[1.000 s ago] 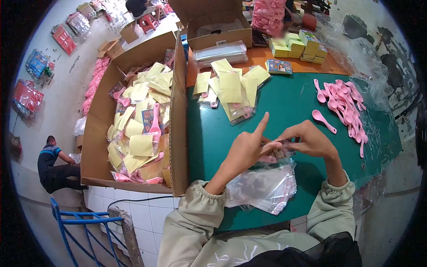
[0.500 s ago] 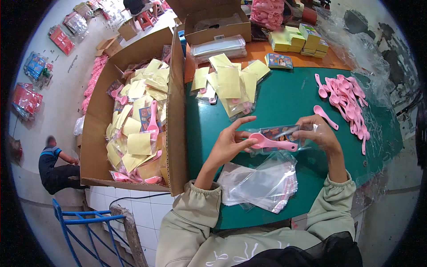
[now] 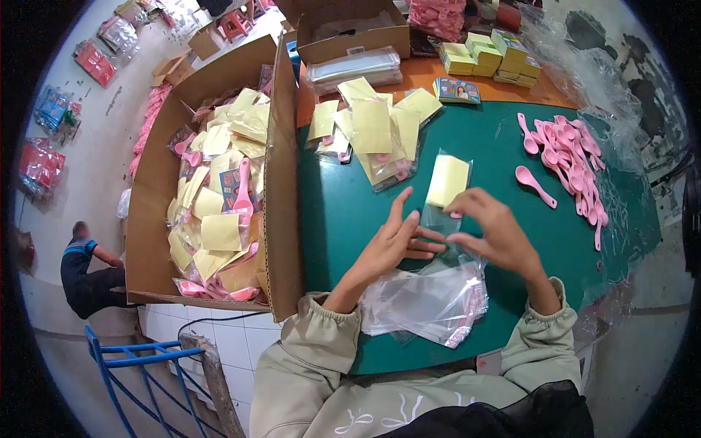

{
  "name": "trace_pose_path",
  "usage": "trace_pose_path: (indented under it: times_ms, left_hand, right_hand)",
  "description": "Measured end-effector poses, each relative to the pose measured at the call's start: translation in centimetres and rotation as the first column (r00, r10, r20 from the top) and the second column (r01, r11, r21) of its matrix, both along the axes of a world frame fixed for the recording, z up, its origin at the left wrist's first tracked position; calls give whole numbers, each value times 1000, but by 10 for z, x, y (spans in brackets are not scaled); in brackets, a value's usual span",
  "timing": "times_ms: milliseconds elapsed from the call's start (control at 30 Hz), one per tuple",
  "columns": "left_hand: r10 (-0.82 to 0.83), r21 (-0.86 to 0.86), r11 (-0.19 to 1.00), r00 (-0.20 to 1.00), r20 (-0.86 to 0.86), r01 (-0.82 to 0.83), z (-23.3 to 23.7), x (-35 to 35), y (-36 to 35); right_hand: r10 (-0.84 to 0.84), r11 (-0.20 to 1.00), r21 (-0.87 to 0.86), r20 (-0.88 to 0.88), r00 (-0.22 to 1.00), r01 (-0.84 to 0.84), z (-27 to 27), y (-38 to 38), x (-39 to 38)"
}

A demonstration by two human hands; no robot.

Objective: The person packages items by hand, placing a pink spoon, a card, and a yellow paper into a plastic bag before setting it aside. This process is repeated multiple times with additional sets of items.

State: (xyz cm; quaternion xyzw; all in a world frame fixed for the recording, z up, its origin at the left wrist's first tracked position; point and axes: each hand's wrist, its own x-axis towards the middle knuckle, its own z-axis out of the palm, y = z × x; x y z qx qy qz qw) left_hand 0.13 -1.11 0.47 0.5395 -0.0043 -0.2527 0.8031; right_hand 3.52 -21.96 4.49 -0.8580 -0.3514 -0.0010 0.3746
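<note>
A clear packet with a yellow card (image 3: 447,181) lies on the green table (image 3: 336,233), its lower end reaching toward my hands. My left hand (image 3: 391,242) has its fingers spread beside that lower end and holds nothing. Over the packet's lower right edge is my right hand (image 3: 493,230), thumb and fingers apart, with a bit of pink near the fingertips. Below both hands sits a stack of empty clear bags (image 3: 423,303). To the right are a single pink spoon (image 3: 535,187) and a pile of pink spoons (image 3: 573,164).
A large cardboard box (image 3: 287,182) full of packets stands on the left. Filled packets (image 3: 372,128) lie at the table's back, near card stacks (image 3: 456,58) and bundled clear bags (image 3: 354,69). A person (image 3: 91,270) crouches at far left, beyond a blue metal frame (image 3: 146,350).
The packet with the pink spoon has left my hands' grip; a packet now lies yellow side up farther from me. Both hands have opened, and my right hand has moved slightly left.
</note>
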Motion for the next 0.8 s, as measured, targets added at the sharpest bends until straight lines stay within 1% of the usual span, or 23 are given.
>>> trace_pose_path:
  times_ms: [67,100,133,233,333,433,500,600,633,700,800]
  left_hand:
    - [-55,48,997,999,4,54,-3,-3,1]
    - [-72,73,995,997,15,71,-4,-6,1]
    - [-89,98,992,996,25,86,-4,-7,1]
    - [-64,254,967,993,96,38,-4,-8,-3]
    - [-40,325,946,991,127,-3,-3,-7,0]
    - [-46,354,935,986,159,-13,-4,-7,0]
    - [-49,345,938,982,185,-18,-7,-6,-1]
    - [-69,364,931,968,242,-25,-12,-6,0]
    - [-80,376,926,961,265,-27,-13,-6,0]
    - [-85,351,936,970,229,-1,-9,-7,1]
    - [-84,296,955,977,194,23,-10,-6,2]
  right_hand:
    - [120,987,-99,-44,992,-124,-10,1,-3]
    - [124,986,-113,-5,992,-124,-14,4,-5]
    - [105,989,-107,-17,994,-107,-16,7,-7]
    - [49,995,-80,-45,998,-53,-22,15,-10]
    - [11,999,-42,-52,999,-13,-30,20,-11]
    - [-6,1000,-27,-57,998,4,-35,24,-11]
    - [-23,1000,-23,-50,998,21,-38,26,-11]
    - [-41,997,-74,-170,985,28,-35,28,-11]
    - [-44,997,-74,-178,983,31,-33,28,-11]
    - [-48,997,-73,-195,980,34,-30,28,-11]
    - [25,1000,13,-228,973,-23,-29,26,-9]
